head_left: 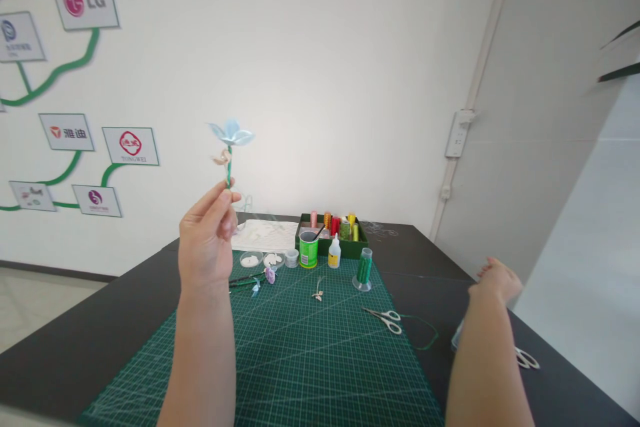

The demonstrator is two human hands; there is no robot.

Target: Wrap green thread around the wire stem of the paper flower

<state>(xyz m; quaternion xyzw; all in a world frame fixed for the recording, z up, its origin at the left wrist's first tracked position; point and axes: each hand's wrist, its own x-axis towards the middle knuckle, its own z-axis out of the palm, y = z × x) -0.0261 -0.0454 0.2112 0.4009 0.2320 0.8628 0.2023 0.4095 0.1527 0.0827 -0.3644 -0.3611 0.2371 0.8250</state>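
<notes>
My left hand (pixel 213 220) is raised in front of the wall, thumb and fingers pinching the stem of an artificial flower (pixel 231 133). The flower has pale blue petals, a green thread-wrapped stem and a small beige leaf-like piece (pixel 221 157) at its side. Far out on the right, my right hand (pixel 495 280) hovers over the dark table, slightly blurred. Its fingers look curled and are mostly turned away, so whatever they grip is hidden. White-handled scissors (pixel 387 319) lie on the green cutting mat (pixel 300 360), with green thread (pixel 430 340) trailing off beside them.
At the back stand a box of thread spools (pixel 357 247), a green can (pixel 309 250), a glue bottle (pixel 335 253) and shallow dishes (pixel 251 259). A green thread spool (pixel 365 270) stands on the mat's right edge. Another pair of scissors (pixel 527 358) lies past my right forearm.
</notes>
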